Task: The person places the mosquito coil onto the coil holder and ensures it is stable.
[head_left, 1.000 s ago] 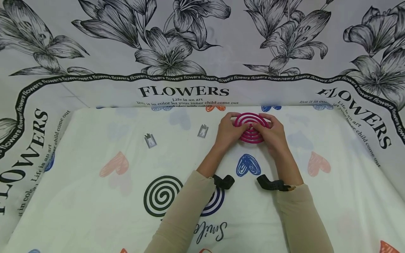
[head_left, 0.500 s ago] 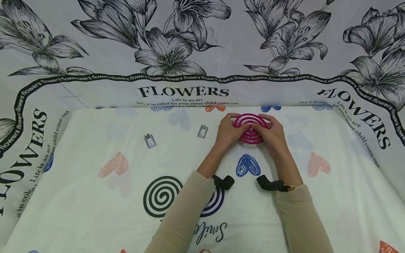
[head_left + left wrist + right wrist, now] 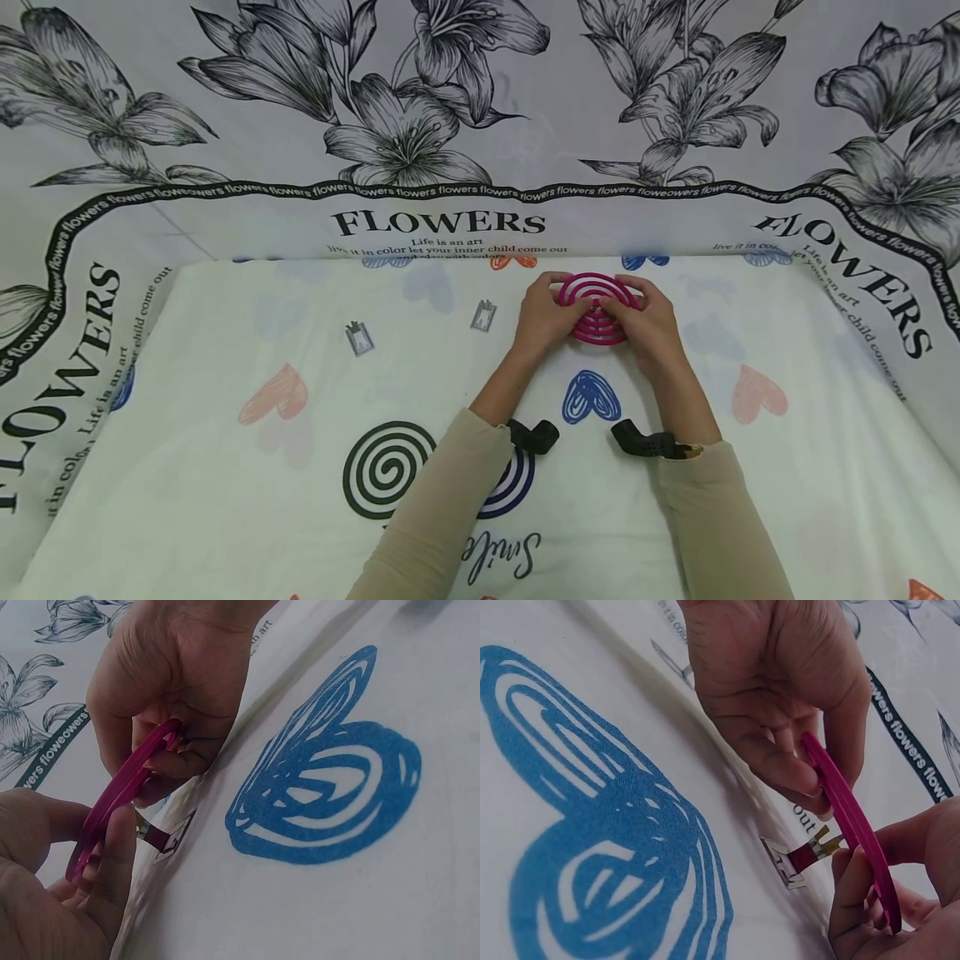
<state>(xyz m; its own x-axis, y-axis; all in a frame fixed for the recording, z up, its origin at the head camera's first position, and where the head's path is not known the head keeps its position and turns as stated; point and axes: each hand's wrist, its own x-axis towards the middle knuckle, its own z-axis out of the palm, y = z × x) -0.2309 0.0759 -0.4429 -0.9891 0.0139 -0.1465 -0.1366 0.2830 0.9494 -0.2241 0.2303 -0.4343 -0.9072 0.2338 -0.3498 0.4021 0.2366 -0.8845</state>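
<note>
A magenta spiral coil [image 3: 597, 337] is held between both hands near the table's far edge. The left hand [image 3: 543, 318] grips its left rim, and the right hand [image 3: 651, 321] its right rim, with the thumbs meeting near the centre. In the left wrist view the coil [image 3: 112, 787] appears nearly edge-on. A small metal stand [image 3: 172, 841] is beside it, its upright tongue reaching the coil's middle between the fingers. The right wrist view also shows the stand [image 3: 784, 861] close to the coil [image 3: 855, 825]; whether the tongue passes into the coil is hidden.
Two small metal stands [image 3: 359, 338] [image 3: 483, 316] lie left of the hands. Nearer the person are a dark green spiral coil [image 3: 389, 469] and a dark blue one [image 3: 516, 492], the latter partly under the left forearm. A flower-printed cloth [image 3: 442, 200] rises behind the table.
The whole head view has shifted slightly downward. Both hands keep their hold on the magenta coil, with no clear movement over the table.
</note>
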